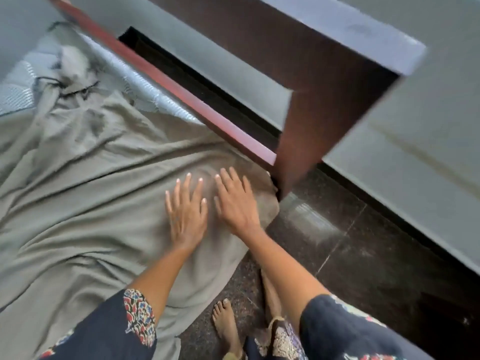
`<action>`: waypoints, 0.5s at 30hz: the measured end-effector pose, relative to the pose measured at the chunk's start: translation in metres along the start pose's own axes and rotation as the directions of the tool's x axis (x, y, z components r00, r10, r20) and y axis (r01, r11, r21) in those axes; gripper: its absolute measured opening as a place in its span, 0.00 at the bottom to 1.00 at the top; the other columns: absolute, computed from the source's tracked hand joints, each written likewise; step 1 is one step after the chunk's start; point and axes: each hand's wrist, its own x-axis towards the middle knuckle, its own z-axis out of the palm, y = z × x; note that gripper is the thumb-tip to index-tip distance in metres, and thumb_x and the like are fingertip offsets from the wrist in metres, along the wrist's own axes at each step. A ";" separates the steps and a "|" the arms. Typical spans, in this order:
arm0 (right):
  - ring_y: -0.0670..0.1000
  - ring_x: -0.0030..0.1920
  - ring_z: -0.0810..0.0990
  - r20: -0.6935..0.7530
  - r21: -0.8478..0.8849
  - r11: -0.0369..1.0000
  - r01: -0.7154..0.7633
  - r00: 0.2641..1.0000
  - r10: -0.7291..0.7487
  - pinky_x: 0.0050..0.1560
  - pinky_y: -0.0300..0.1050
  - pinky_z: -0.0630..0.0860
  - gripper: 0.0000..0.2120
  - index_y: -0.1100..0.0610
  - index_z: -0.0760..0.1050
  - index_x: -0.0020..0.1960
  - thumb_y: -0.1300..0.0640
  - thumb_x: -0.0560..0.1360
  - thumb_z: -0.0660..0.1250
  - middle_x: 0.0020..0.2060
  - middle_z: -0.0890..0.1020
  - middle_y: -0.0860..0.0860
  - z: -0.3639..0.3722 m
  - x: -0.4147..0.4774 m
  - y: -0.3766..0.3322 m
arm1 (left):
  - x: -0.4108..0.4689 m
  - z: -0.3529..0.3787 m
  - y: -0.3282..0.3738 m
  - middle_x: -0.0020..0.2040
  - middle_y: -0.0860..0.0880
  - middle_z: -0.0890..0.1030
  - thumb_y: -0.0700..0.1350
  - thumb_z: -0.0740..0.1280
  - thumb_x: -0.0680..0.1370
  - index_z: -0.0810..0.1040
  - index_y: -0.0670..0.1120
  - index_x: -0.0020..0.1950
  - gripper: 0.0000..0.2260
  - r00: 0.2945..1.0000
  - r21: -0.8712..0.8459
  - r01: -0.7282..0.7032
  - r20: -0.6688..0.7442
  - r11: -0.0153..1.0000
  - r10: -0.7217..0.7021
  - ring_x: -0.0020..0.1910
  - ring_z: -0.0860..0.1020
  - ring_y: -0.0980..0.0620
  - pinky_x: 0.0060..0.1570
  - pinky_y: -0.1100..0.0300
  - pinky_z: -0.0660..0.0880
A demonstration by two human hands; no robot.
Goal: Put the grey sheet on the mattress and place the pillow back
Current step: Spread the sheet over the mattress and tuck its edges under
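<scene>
The grey sheet (pixel 91 203) takes up most of what I see, spreading from 6 o'clock round to 10 o'clock. It lies rumpled in long folds over the bed, and its near corner hangs down over the edge towards the floor. The dark wooden bed frame (pixel 324 100) runs from 12 o'clock down to the centre, with its reddish rail (pixel 181 84) lying along the far edge of the sheet. The dark polished floor (pixel 363 242) fills 3 to 5 o'clock. The mattress (pixel 15 94), white and quilted, shows bare at 10 o'clock, where the sheet is bunched up and doesn't cover it.

Both hands lie palm down on the sheet just below the centre, close to the frame's corner. My left hand (pixel 187 211) is at 6 o'clock from that corner, and my right hand (pixel 236 203) is just beside it. The grip is wide on both: the fingers are straight and spread, pressing flat and holding nothing. My bare foot (pixel 226 320) stands on the floor at 6 o'clock.
</scene>
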 end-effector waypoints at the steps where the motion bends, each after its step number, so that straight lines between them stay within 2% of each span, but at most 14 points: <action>1: 0.54 0.76 0.53 0.144 0.025 1.000 -0.020 0.989 0.016 0.73 0.55 0.52 0.26 0.57 0.56 0.76 0.50 0.80 0.52 0.76 0.57 0.54 -0.002 0.012 0.006 | -0.003 -0.001 -0.008 0.74 0.42 0.65 0.50 0.55 0.77 0.68 0.48 0.72 0.23 0.993 -0.032 0.120 -0.005 0.992 -0.120 0.72 0.64 0.38 0.68 0.35 0.57; 2: 0.52 0.77 0.48 0.225 0.050 0.995 -0.084 0.972 0.070 0.74 0.54 0.47 0.29 0.55 0.50 0.77 0.47 0.81 0.52 0.77 0.51 0.52 -0.003 0.022 0.015 | -0.005 -0.001 -0.015 0.75 0.42 0.63 0.49 0.58 0.77 0.67 0.48 0.73 0.23 0.968 -0.075 0.249 0.007 0.966 -0.249 0.73 0.61 0.37 0.68 0.34 0.54; 3: 0.51 0.77 0.46 0.245 0.033 0.987 -0.156 0.959 0.143 0.74 0.54 0.45 0.30 0.53 0.46 0.78 0.45 0.81 0.51 0.77 0.47 0.50 -0.004 0.029 0.024 | -0.007 -0.002 -0.021 0.76 0.43 0.60 0.48 0.61 0.78 0.66 0.49 0.74 0.24 0.929 -0.121 0.371 0.033 0.921 -0.370 0.74 0.57 0.36 0.68 0.32 0.51; 5: 0.50 0.76 0.47 0.248 -0.036 0.959 -0.282 0.927 0.282 0.73 0.54 0.46 0.31 0.52 0.43 0.78 0.44 0.80 0.50 0.77 0.46 0.48 -0.004 0.042 0.030 | -0.008 -0.002 -0.034 0.78 0.45 0.54 0.50 0.60 0.79 0.62 0.52 0.75 0.24 0.845 -0.180 0.535 0.088 0.826 -0.528 0.76 0.50 0.36 0.68 0.32 0.45; 7: 0.54 0.75 0.52 0.199 -0.076 0.931 -0.357 0.909 0.365 0.73 0.55 0.48 0.31 0.57 0.48 0.78 0.47 0.79 0.53 0.77 0.52 0.52 -0.004 0.052 0.016 | -0.008 -0.003 -0.049 0.79 0.48 0.51 0.52 0.57 0.81 0.59 0.54 0.76 0.23 0.805 -0.166 0.592 0.167 0.789 -0.569 0.77 0.47 0.39 0.69 0.33 0.42; 9: 0.58 0.73 0.59 0.093 -0.106 0.926 -0.362 0.924 0.372 0.72 0.57 0.52 0.29 0.61 0.60 0.74 0.52 0.75 0.58 0.74 0.61 0.57 0.000 0.060 -0.011 | -0.011 -0.006 -0.063 0.78 0.49 0.54 0.52 0.56 0.81 0.59 0.55 0.76 0.23 0.821 -0.125 0.565 0.181 0.816 -0.541 0.77 0.50 0.42 0.69 0.34 0.42; 10: 0.60 0.71 0.62 0.062 -0.126 0.946 -0.297 0.950 0.307 0.72 0.59 0.54 0.28 0.62 0.65 0.71 0.54 0.73 0.61 0.72 0.66 0.59 0.002 0.064 -0.024 | -0.013 -0.008 -0.069 0.78 0.48 0.56 0.52 0.57 0.81 0.60 0.54 0.76 0.23 0.832 -0.115 0.550 0.167 0.827 -0.530 0.76 0.52 0.42 0.70 0.35 0.43; 12: 0.60 0.72 0.65 0.078 -0.151 0.987 -0.052 0.995 0.064 0.72 0.60 0.54 0.25 0.61 0.70 0.69 0.56 0.72 0.63 0.70 0.69 0.59 0.010 0.073 -0.048 | -0.015 -0.014 -0.082 0.76 0.47 0.60 0.50 0.60 0.80 0.63 0.52 0.75 0.22 0.829 -0.130 0.556 0.149 0.821 -0.538 0.75 0.57 0.42 0.70 0.36 0.47; 14: 0.58 0.73 0.63 0.137 -0.131 0.975 0.182 0.977 -0.164 0.72 0.59 0.53 0.25 0.59 0.69 0.70 0.53 0.74 0.57 0.71 0.68 0.56 0.015 0.088 -0.067 | -0.016 -0.016 -0.097 0.74 0.43 0.65 0.47 0.64 0.78 0.68 0.50 0.72 0.22 0.835 -0.153 0.550 0.103 0.821 -0.541 0.72 0.63 0.39 0.69 0.35 0.53; 15: 0.57 0.74 0.62 0.175 -0.133 0.958 0.256 0.957 -0.232 0.72 0.59 0.53 0.26 0.58 0.67 0.71 0.50 0.76 0.53 0.72 0.66 0.55 0.017 0.102 -0.072 | -0.014 -0.017 -0.105 0.72 0.42 0.68 0.46 0.65 0.76 0.72 0.48 0.70 0.22 0.846 -0.151 0.533 0.063 0.833 -0.530 0.70 0.66 0.38 0.67 0.34 0.57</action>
